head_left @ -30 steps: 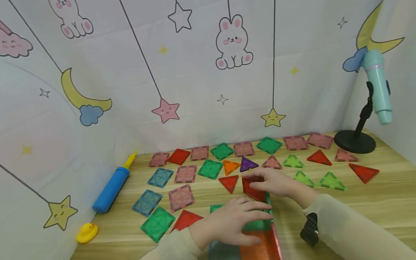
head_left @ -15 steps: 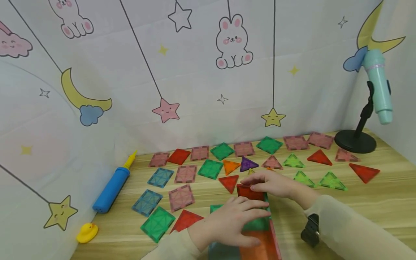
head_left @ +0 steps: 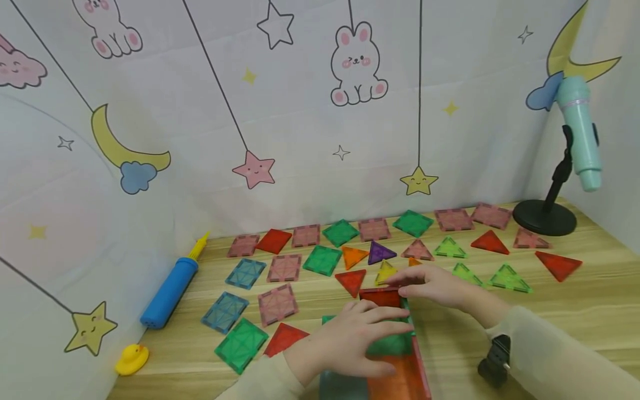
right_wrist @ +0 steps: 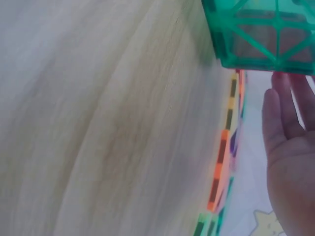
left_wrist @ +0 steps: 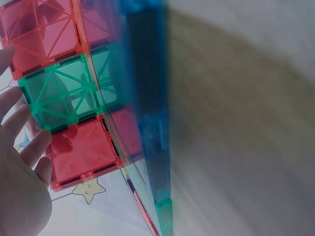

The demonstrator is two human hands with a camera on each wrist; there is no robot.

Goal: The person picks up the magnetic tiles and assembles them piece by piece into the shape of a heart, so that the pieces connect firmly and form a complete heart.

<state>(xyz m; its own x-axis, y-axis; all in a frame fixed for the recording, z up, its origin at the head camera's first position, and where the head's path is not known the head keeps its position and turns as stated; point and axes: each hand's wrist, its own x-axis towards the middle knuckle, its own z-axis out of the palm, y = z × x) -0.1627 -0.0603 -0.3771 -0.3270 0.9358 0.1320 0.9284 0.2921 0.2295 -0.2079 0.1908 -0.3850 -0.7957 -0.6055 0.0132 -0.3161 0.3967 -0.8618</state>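
Note:
Flat magnetic tiles form a low tray-like box in front of me. Its base shows a green tile (head_left: 392, 345), an orange tile (head_left: 400, 378) and a blue tile (head_left: 344, 386). My right hand (head_left: 442, 286) pinches the top edge of an upright red tile (head_left: 379, 298) at the far end, thumb in front. The red tile meets the green wall tile (right_wrist: 268, 34) at the right corner. My left hand (head_left: 352, 339) lies over the box with fingers straight and spread, fingertips at the right wall, whose near part is a pink tile (head_left: 422, 366).
Loose square and triangular tiles spread across the wooden table, including a yellow triangle (head_left: 386, 272) just behind the box. A blue pump (head_left: 170, 291) and a yellow duck (head_left: 132, 359) lie at left. A microphone (head_left: 580, 133) on a black stand (head_left: 545, 216) stands back right.
The red tile in my right hand has turned from slanted to straight across the box's far end and come nearer. The right hand has shifted slightly right; the left stays nearly still.

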